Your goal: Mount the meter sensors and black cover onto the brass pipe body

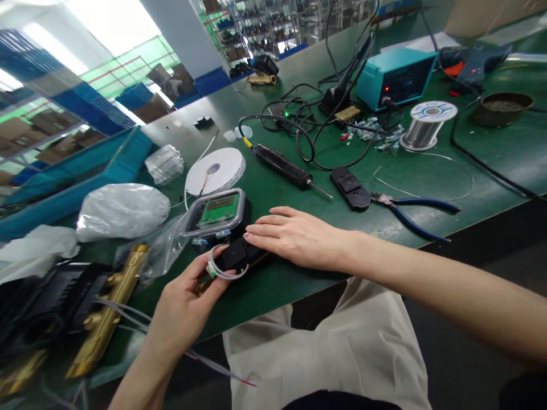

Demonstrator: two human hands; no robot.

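My left hand [183, 302] grips the end of a long black plastic housing [233, 254], its thumb and fingers on either side. A looped grey cable [228, 275] lies around that end, and a bit of brass shows beneath it. My right hand [290, 234] rests flat over the housing's other end, fingers stretched out, hiding that part. Just behind stands a meter box [216, 213] with a clear lid and a green circuit board inside. Right of the hands lie a second black plastic piece [350, 187] and blue-handled pliers [414, 208].
An electric screwdriver [284, 165] lies beyond my right hand, near a white label roll [216, 171]. Farther back are a teal soldering station [395, 77], a solder spool [428, 125] and tangled cables. Brass pipe bodies [109, 313] and plastic bags [123, 210] crowd the left.
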